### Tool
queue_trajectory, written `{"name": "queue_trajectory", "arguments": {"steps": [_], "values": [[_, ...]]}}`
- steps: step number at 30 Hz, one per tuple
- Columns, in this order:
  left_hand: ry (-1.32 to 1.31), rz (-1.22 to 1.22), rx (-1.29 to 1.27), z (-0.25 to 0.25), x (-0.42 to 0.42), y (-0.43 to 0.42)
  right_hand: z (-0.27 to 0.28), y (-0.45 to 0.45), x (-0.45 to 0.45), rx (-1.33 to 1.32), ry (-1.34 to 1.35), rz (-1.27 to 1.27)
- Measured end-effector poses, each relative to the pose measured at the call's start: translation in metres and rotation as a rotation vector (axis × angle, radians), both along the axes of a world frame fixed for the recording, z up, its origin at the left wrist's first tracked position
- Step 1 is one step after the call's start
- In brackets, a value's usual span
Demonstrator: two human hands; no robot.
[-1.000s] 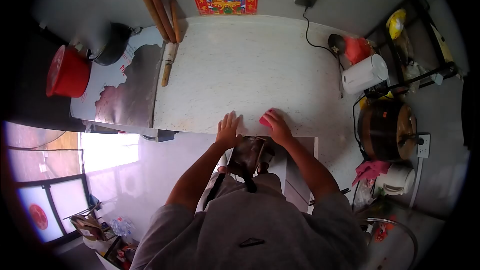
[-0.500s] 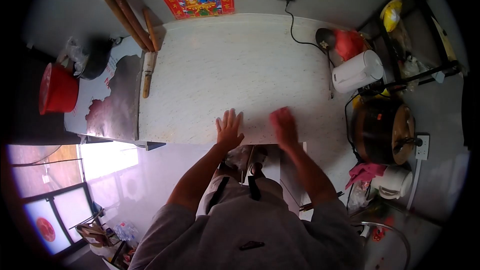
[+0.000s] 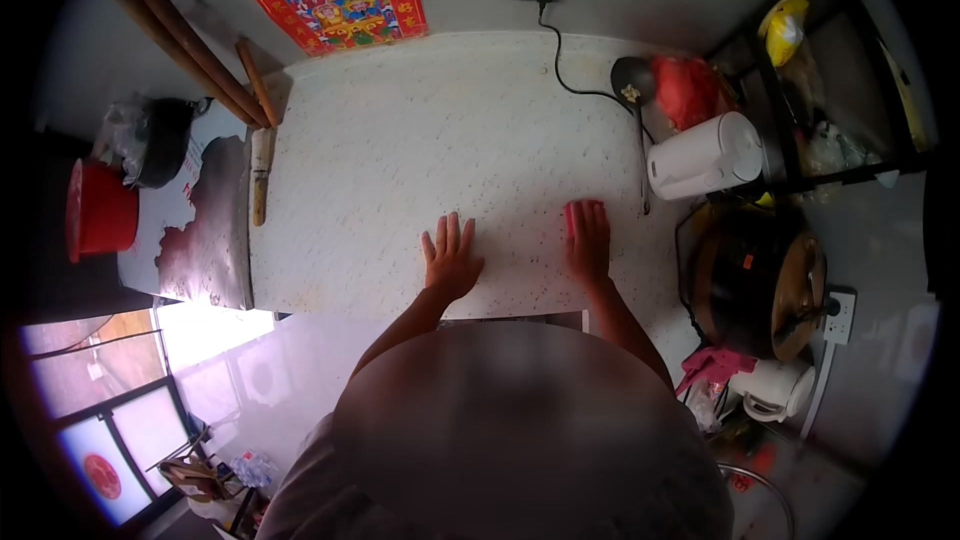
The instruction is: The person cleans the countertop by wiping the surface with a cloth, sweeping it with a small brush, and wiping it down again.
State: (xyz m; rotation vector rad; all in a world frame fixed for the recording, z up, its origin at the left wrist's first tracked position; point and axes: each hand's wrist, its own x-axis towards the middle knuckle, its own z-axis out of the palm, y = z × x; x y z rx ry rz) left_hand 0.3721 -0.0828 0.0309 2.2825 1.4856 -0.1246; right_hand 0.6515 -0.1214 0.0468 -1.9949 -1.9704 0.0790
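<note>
My left hand (image 3: 452,258) lies flat on the speckled white countertop (image 3: 400,140) near its front edge, fingers spread and nothing in it. To its right, my right hand (image 3: 590,245) presses a folded pink cloth (image 3: 573,218) against the same surface. The fingers cover most of the cloth, leaving its left side and far edge visible.
On the right stand a white electric kettle (image 3: 705,155), a ladle (image 3: 634,90), a red bag (image 3: 685,90) and a large dark pot (image 3: 750,280). A wood-handled tool (image 3: 260,180) lies left, near wooden poles (image 3: 185,40) and a red bucket (image 3: 103,208). A black cord (image 3: 560,65) crosses the back.
My right hand has moved slightly outward to the right with the cloth, and its fingers now lie flatter over it. My left hand stays planted. The head view has shifted, with my head lower in front.
</note>
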Motion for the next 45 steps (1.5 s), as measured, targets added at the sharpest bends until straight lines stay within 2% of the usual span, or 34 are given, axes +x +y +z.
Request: {"name": "queue_trajectory", "arguments": {"steps": [3,4,5,7,10,13,14,15,17,21,22,23,24,25,27,32,33,34,36,39,45], "values": [[0.04,-0.016,-0.107,0.002,-0.004,-0.005,-0.023,0.006,-0.038,-0.01,-0.092,-0.175],[0.047,-0.023,-0.121,0.002,-0.003,0.004,-0.035,0.005,-0.054,-0.024,-0.021,-0.139],[0.04,-0.028,-0.128,0.001,-0.003,0.008,-0.022,0.004,-0.07,-0.075,0.01,-0.024],[0.028,-0.043,-0.153,-0.002,-0.007,0.007,-0.008,0.012,-0.07,-0.008,0.118,0.184],[0.022,-0.063,-0.151,-0.008,-0.009,0.008,0.014,0.035,-0.038,0.009,0.15,0.18],[0.027,-0.085,-0.077,-0.018,-0.013,0.006,-0.001,0.038,-0.045,0.079,0.144,-0.038],[0.026,-0.102,-0.042,-0.021,-0.013,0.005,-0.007,0.034,-0.055,0.015,0.159,-0.071],[0.021,-0.093,-0.072,-0.02,-0.012,0.006,-0.009,0.022,-0.067,0.102,0.093,-0.006],[0.013,-0.076,-0.13,-0.014,-0.011,0.01,-0.012,-0.008,-0.096,0.129,0.141,0.085],[-0.073,-0.078,-0.162,-0.016,-0.017,0.016,0.006,-0.05,-0.125,-0.1,0.437,0.199],[-0.099,-0.035,-0.118,0.001,-0.015,0.013,0.014,-0.051,-0.122,-0.15,0.507,0.183],[-0.323,0.003,-0.118,0.004,-0.017,0.014,0.018,-0.055,-0.12,-0.198,0.577,0.167],[-0.547,0.042,-0.116,0.007,-0.021,0.015,0.008,-0.062,-0.119,0.047,0.6,0.162],[-0.77,0.082,-0.114,0.01,-0.024,0.012,0.003,-0.065,-0.117,0.096,0.587,0.134],[-0.9,0.122,0.08,0.117,-0.021,-0.003,0.005,-0.063,-0.115,0.129,0.59,0.079],[-1.351,-0.029,0.438,0.309,-0.07,-0.021,0.014,-0.06,-0.13,0.146,0.624,0.073],[-1.483,-0.204,0.527,0.353,-0.082,-0.021,0.013,-0.06,-0.133,0.145,0.61,0.073],[-1.504,-0.407,0.656,0.377,-0.11,-0.009,0.012,-0.061,-0.136,0.119,0.628,0.083],[-1.541,-0.568,0.777,0.429,-0.141,-0.015,0.008,-0.065,-0.142,0.065,0.664,0.096],[-1.495,-0.735,0.864,0.478,-0.174,-0.039,0.007,-0.072,-0.147,0.007,0.62,0.057],[-1.363,-0.787,0.915,0.505,-0.201,-0.071,0.006,-0.073,-0.157,0.018,0.593,0.063]]}}
